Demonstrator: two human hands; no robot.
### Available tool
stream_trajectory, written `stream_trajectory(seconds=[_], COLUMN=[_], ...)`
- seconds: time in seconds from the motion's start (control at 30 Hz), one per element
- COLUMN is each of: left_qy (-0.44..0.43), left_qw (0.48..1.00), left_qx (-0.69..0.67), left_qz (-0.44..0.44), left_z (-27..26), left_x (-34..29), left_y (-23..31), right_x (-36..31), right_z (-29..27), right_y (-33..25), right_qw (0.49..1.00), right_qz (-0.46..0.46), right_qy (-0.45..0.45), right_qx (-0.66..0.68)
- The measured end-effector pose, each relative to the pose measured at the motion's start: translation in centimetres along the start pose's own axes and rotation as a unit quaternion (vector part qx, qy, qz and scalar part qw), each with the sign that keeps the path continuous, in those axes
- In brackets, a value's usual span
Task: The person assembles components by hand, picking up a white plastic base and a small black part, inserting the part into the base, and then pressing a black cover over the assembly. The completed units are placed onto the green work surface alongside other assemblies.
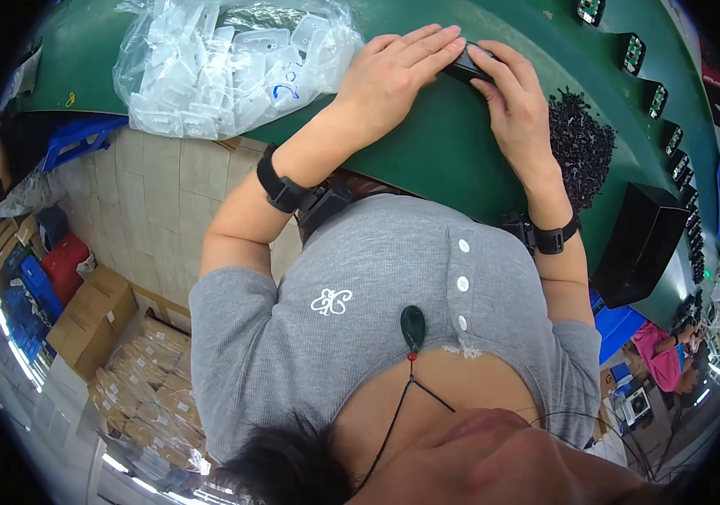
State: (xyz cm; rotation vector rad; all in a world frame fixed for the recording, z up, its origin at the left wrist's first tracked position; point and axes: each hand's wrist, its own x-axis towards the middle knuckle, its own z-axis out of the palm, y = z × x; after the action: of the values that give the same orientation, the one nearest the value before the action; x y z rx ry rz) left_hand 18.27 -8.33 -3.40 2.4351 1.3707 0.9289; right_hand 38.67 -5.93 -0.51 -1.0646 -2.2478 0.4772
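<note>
My left hand (pixel 389 76) lies over the left end of a small black plastic case (pixel 467 67), its fingers held together and pressed onto it. Thumb and fingers of my right hand (pixel 516 97) grip the right end of the same case. Both hands are close together above the green table (pixel 440 156), and they cover much of the case. Beside my right hand is a heap of tiny black parts (pixel 583 147). To the left of my left hand sits a clear plastic bag (pixel 234 71) full of translucent white plastic pieces.
Black housings with green circuit boards (pixel 632 53) stand in a curved row along the right. A black box (pixel 642 244) stands at the table's near right. Cartons (pixel 95 320) and bagged brown packages (pixel 145 383) lie lower left. Another person in pink (pixel 661 358) is at far right.
</note>
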Motion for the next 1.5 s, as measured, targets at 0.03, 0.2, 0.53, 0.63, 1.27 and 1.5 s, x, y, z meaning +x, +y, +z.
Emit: stream_trajectory(seconds=[0.03, 0.2, 0.53, 0.63, 1.27, 1.5], left_qy=[0.015, 0.076, 0.042, 0.224, -0.015, -0.08], left_qw=[1.0, 0.994, 0.901, 0.945, 0.953, 0.957], left_qx=[0.009, 0.07, -0.359, -0.159, 0.209, 0.156], left_qz=[0.003, 0.022, -0.242, -0.174, -0.22, -0.231], left_z=[0.1, 1.7, -2.6, -7.4, -8.1, -8.8], left_x=[0.2, 1.4, 0.2, -1.4, -2.9, -3.2], left_y=[0.3, 0.0, 2.5, 1.7, -0.5, -1.9], right_x=[0.0, 1.3, 1.4, 2.9, 11.9, 9.7], right_z=[-0.3, -1.0, -0.8, -6.0, -17.9, -17.2], right_y=[0.2, 1.0, -0.4, 1.1, 33.3, 29.4], right_qw=[1.0, 0.967, 0.883, 0.912, 0.941, 0.953], right_qz=[0.012, 0.168, 0.17, 0.122, 0.33, 0.252], right_qy=[-0.005, -0.017, 0.078, 0.164, -0.076, 0.084], right_qx=[0.018, 0.191, 0.431, 0.357, 0.004, -0.149])
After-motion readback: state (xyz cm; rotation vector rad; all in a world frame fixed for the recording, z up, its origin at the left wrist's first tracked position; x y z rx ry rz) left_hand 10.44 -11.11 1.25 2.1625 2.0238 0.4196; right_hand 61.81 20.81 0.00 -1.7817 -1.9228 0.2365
